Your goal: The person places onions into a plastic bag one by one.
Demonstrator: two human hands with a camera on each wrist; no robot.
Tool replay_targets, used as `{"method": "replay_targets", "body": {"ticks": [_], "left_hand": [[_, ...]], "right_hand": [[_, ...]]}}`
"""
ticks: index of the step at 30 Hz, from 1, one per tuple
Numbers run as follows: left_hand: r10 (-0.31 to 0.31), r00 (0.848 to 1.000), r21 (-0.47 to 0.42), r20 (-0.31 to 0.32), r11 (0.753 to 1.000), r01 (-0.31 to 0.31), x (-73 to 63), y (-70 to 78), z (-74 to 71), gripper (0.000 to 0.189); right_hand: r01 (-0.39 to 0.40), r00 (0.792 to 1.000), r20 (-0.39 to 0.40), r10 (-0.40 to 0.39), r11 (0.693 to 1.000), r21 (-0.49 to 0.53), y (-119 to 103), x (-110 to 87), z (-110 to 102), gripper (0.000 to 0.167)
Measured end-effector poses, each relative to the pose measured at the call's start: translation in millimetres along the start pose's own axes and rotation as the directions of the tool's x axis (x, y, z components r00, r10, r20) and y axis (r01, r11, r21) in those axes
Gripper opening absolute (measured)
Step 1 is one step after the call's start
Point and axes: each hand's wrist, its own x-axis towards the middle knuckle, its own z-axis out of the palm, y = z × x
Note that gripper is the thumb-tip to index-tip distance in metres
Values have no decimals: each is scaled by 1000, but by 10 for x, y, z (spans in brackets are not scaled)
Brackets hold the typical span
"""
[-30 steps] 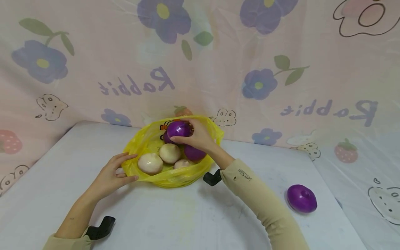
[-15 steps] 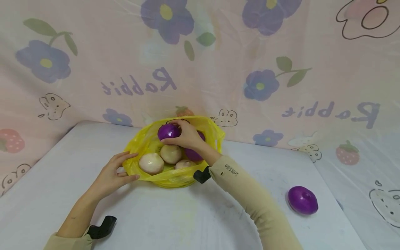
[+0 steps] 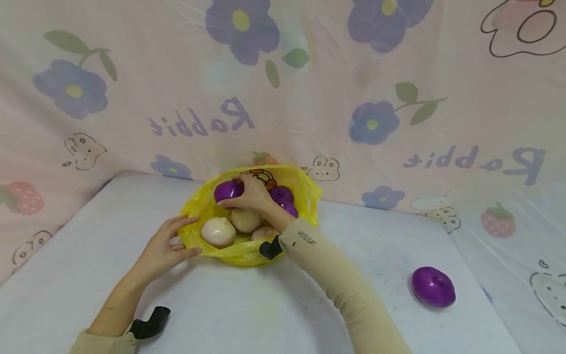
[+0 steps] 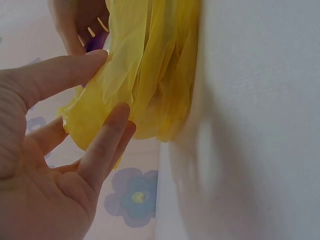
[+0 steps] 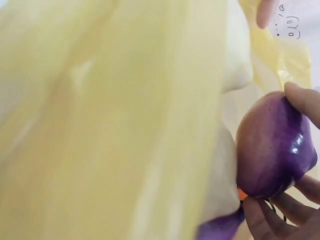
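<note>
A yellow plastic bag [image 3: 245, 256] lies with its mouth spread wide on the white table. At its left rim, my left hand [image 3: 164, 248] holds the plastic between thumb and fingers; the left wrist view shows fingers on both sides of the thin bag [image 4: 142, 80]. Inside the mouth, my right hand [image 3: 253, 194] grips a purple onion [image 3: 226, 192] at the back left, thumb and fingers round its sides. Beneath it sit three white onions [image 3: 218, 232], one partly covered by the right hand. Two more purple onions [image 3: 281, 194] lie at the bag's right side.
Another purple onion [image 3: 433, 287] stands alone on the table [image 3: 212, 305] near its right edge. A patterned cloth [image 3: 300, 108] hangs close behind the bag. Black camera mounts [image 3: 152, 322] stick out from both wrists.
My right hand has carried the purple onion leftward inside the bag, from the back middle to the back left. The purple onions on the right show more now. My left hand keeps its hold.
</note>
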Motion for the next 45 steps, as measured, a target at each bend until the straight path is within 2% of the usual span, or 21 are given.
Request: {"method": "replay_targets", "body": {"ticks": [6,11,25,33,39,45], "left_hand": [[1,1000,19,-12,1000,-1,-39,-25,-1,66],[9,1000,14,-6,1000,-9,-20,-18,6,67],[3,1000,50,-2,999,-3,9,6,15,67],[-8,1000,67,-10,998,9,13,24,-29,68],[-10,1000,56,0,998,10,19,35,-17,69],[-1,1000,71,1,997,1,14,31,-21,69]], "right_hand": [[10,1000,11,-11,998,67,11,16,87,79],[9,1000,3,-9,992,123,52,-54,0,80],[3,1000,-12,-1,990,142,224,-279,-185,81],[-7,998,-65,17,988,153,288,-383,-216,75],[6,995,-97,17,974,227,335,-494,-228,69],[54,989,-147,-5,941,333,421,-610,-254,63]]}}
